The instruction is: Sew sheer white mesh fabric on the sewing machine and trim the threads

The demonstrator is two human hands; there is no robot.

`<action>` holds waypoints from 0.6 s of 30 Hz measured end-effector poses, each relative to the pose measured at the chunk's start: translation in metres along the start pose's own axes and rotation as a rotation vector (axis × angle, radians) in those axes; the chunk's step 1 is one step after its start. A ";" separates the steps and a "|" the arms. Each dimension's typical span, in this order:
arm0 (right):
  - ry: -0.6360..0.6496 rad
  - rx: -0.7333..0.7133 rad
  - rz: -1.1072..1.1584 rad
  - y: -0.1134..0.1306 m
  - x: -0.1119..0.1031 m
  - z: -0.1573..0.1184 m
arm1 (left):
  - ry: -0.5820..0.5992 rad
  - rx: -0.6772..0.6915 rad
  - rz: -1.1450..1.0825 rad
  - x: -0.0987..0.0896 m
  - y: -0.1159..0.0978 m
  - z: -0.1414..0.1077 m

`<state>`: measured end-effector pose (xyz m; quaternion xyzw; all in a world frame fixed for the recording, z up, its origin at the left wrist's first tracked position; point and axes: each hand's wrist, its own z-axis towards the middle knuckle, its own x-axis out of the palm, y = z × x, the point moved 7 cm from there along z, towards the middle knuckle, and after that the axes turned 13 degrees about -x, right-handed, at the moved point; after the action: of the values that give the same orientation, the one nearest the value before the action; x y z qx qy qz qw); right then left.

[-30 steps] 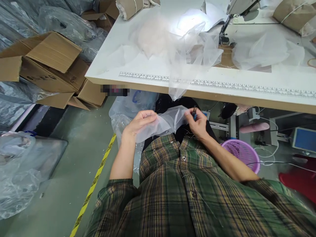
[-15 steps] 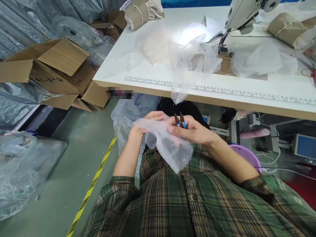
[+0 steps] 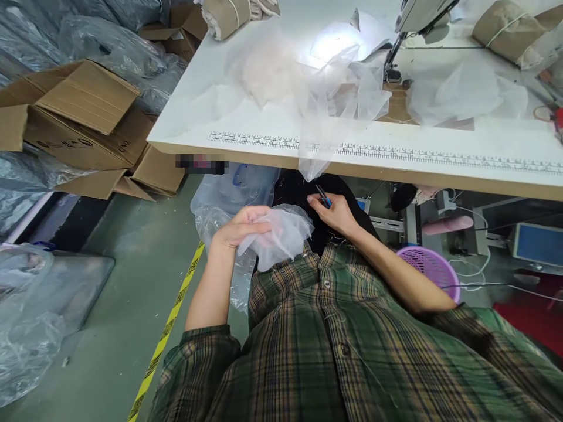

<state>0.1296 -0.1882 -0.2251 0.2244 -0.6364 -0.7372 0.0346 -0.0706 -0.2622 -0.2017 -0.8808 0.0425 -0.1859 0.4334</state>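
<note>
Bunched in my left hand (image 3: 246,225) is a piece of sheer white fabric (image 3: 285,237), hanging over my lap with its folds spilling to the right. My right hand (image 3: 336,212) grips small blue-handled thread snips (image 3: 324,197), the dark blades pointing up and away from me. A gap separates my right hand from the fabric. More sheer white fabric (image 3: 325,117) lies on the sewing table (image 3: 185,126), one corner drooping over its front edge beyond my hands.
A sewing machine (image 3: 396,58) stands at the table's back right, beside a tied bundle (image 3: 505,35). Open cardboard boxes (image 3: 88,117) and plastic bags fill the left. Under the table are a purple basket (image 3: 433,269) and cables. Yellow striped tape (image 3: 169,322) marks the floor.
My right hand has let go of the fabric and drawn back from it, keeping the snips. My left hand has moved slightly down and left, with the fabric now bunched up.
</note>
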 end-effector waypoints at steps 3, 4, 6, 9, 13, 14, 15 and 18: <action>0.048 0.127 0.013 -0.037 0.016 0.000 | -0.071 0.091 -0.102 -0.017 0.001 -0.012; 0.062 0.143 0.025 -0.043 0.022 -0.001 | -0.090 0.116 -0.131 -0.022 0.002 -0.015; 0.062 0.171 0.043 -0.050 0.031 -0.003 | -0.128 0.155 -0.169 -0.028 0.002 -0.018; 0.017 0.189 0.060 -0.045 0.026 -0.009 | -0.144 0.167 -0.178 -0.026 0.001 -0.012; -0.049 0.159 0.047 -0.030 -0.026 -0.031 | -0.005 0.131 -0.141 -0.006 -0.008 0.014; -0.072 0.154 0.036 -0.028 -0.045 -0.039 | 0.048 0.109 -0.113 0.000 -0.012 0.024; -0.096 0.154 0.022 -0.027 -0.062 -0.049 | 0.101 0.077 -0.070 0.005 -0.016 0.036; -0.213 0.214 -0.020 -0.033 -0.109 -0.078 | 0.226 -0.071 0.146 0.014 -0.027 0.074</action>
<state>0.2642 -0.2170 -0.2326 0.1536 -0.7092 -0.6851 -0.0645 -0.0327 -0.1938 -0.2171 -0.8637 0.1613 -0.2502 0.4066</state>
